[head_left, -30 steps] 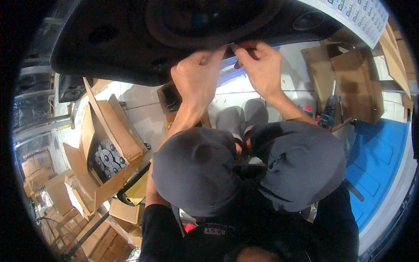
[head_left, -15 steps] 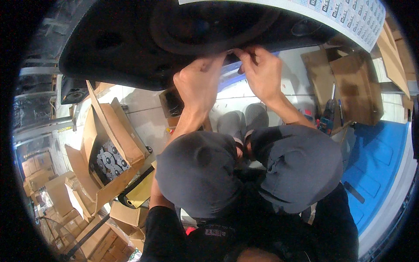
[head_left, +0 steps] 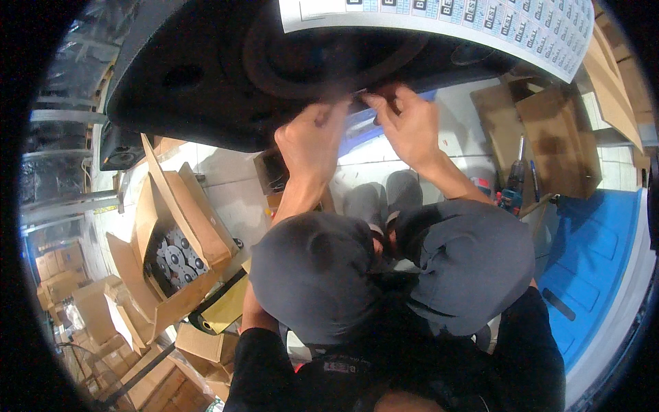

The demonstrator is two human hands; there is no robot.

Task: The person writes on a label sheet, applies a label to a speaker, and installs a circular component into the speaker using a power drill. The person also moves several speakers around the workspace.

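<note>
In front of me stands a large black speaker cabinet (head_left: pixel 206 103) with a round driver in its face. A white sheet of printed stickers (head_left: pixel 508 34) lies across its upper part. My left hand (head_left: pixel 310 137) is closed in a pinch at the cabinet's lower edge, its fingertips smeared by motion. My right hand (head_left: pixel 412 130) also pinches there, thumb against forefinger, close to the left fingertips. A tiny pale piece seems to show between the two hands, too small to make out.
An open cardboard box (head_left: pixel 199 226) with grey round speaker parts stands on the left. At right are another cardboard box (head_left: pixel 559 137), a power drill (head_left: pixel 511 189) and a blue plastic panel (head_left: pixel 590 254). A smaller black speaker (head_left: pixel 120 151) stands far left.
The cabinet and sticker sheet sit slightly lower in view, with more of the sheet showing. Both hands stay pinched close together at the cabinet's edge.
</note>
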